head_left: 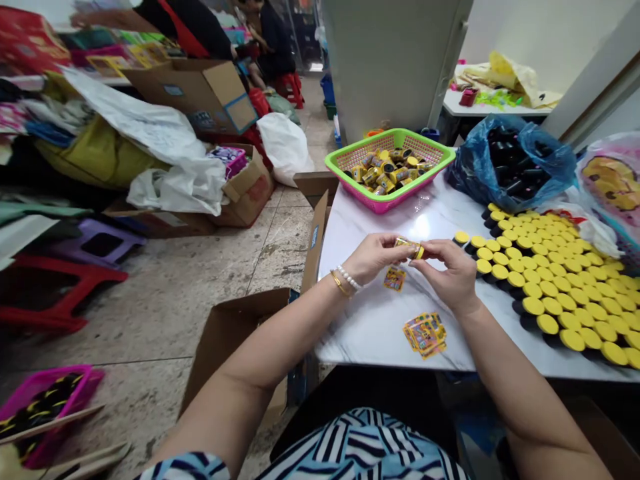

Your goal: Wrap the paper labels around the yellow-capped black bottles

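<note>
My left hand (376, 257) and my right hand (450, 273) meet above the white marble table (370, 320), both pinched on one small yellow-capped bottle (411, 248) with a coloured label. Under my hands a single sticker (395, 278) lies flat. A small stack of stickers (425, 333) rests closer to me. To the right stand several black bottles with yellow caps (550, 273) in tight rows. A green and pink basket (390, 168) at the table's far side holds several labelled bottles.
A blue plastic bag (515, 163) of black bottles sits behind the rows. Open cardboard boxes (235, 347) stand on the floor left of the table. Bags, boxes and plastic stools (65, 293) crowd the floor at left. A person sits far back.
</note>
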Tool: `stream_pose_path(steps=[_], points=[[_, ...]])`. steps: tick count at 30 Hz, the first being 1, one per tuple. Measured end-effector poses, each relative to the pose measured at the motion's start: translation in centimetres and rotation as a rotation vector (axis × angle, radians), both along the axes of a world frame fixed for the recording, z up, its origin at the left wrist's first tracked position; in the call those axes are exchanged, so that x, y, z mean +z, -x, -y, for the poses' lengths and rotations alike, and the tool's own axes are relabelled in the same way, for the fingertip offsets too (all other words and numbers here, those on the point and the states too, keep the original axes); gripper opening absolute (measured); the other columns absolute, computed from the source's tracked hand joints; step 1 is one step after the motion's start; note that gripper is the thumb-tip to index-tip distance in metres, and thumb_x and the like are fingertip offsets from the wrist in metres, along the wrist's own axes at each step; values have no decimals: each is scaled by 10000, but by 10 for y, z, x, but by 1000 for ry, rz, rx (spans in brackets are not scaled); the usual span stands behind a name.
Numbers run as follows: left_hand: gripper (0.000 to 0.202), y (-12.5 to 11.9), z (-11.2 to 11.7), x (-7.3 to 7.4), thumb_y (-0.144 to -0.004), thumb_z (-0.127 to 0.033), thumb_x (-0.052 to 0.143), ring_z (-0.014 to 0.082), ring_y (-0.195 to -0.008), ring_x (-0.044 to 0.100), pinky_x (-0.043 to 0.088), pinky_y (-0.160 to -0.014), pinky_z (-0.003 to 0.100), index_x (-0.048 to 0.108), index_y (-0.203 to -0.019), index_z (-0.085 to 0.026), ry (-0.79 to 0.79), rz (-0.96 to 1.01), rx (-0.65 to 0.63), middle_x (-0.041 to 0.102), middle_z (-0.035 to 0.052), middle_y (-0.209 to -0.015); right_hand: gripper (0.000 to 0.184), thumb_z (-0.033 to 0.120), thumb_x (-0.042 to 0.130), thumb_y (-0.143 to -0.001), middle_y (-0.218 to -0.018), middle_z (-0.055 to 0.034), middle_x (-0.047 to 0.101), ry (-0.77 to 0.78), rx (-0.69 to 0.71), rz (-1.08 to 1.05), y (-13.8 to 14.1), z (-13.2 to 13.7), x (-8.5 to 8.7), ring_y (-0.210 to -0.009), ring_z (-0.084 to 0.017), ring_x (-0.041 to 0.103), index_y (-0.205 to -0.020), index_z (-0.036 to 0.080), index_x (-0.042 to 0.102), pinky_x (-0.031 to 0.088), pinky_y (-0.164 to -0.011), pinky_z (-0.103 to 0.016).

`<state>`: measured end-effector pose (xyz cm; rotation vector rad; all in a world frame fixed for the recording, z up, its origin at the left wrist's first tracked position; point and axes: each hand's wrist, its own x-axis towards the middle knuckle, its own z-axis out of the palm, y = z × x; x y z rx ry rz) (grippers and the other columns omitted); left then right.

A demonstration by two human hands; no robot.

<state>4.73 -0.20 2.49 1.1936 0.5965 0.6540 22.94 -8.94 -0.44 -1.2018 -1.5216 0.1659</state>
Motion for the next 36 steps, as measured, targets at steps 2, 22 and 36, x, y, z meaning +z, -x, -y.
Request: stream_pose_path(steps=[2, 22, 36], points=[[368, -14, -10, 7, -699, -411, 911, 81, -646, 543, 402, -642, 235, 763, -850, -110, -94, -28, -40, 678, 29, -748, 295, 348, 831, -844, -1050, -66, 752, -8, -63, -56, -6, -2, 1, -854, -231, 727, -1121, 292, 747, 662, -809, -441], [616, -32, -41, -37, -734, -711, 799, 68, -516, 508, 275, -454, 177, 650, -866, -128, 256, 77, -141, 625, 18, -652, 327, 305, 875, -797, -1150, -56, 687, 330, 292, -534, -14, -33, -17, -888, -188, 729, -1111, 268, 791, 690, -753, -369], [339, -22, -18, -30, -892, -425, 784, 19, -382, 359, 240, -354, 140, 642, -807, -129, 521, 247, -257, 559, -31, -528, 231, 275, 836, -837, -1017, -6, 566, 177, 211, -386, -4, -19, -10, -779, -131, 679, -1060, 316, 793, 707, -652, -315]])
